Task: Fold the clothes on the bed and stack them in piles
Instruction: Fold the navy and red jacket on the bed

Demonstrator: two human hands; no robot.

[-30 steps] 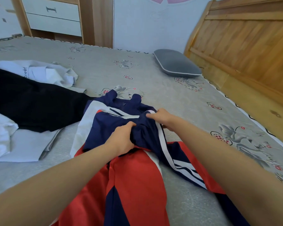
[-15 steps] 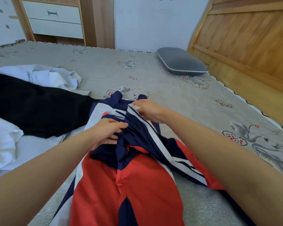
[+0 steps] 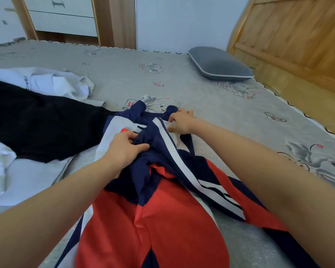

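A red, navy and white striped jacket (image 3: 162, 209) lies spread on the grey patterned bed (image 3: 211, 105) in front of me. My left hand (image 3: 124, 149) grips a bunch of its navy fabric near the middle. Farther away, my right hand (image 3: 180, 121) pinches the navy and white cloth near the collar. A black garment (image 3: 37, 120) lies flat to the left, touching the jacket's white edge. Behind it sits a crumpled white garment (image 3: 52, 82).
More white cloth (image 3: 12, 175) lies at the near left, partly under the black garment. A grey pillow (image 3: 219, 64) rests at the far right by the wooden headboard (image 3: 298, 41). A white drawer unit (image 3: 64, 16) stands beyond the bed's far edge.
My right hand has moved away from me along the striped fabric toward the collar. My left hand has shifted slightly forward, still bunching the navy cloth. The view has tilted down a little.
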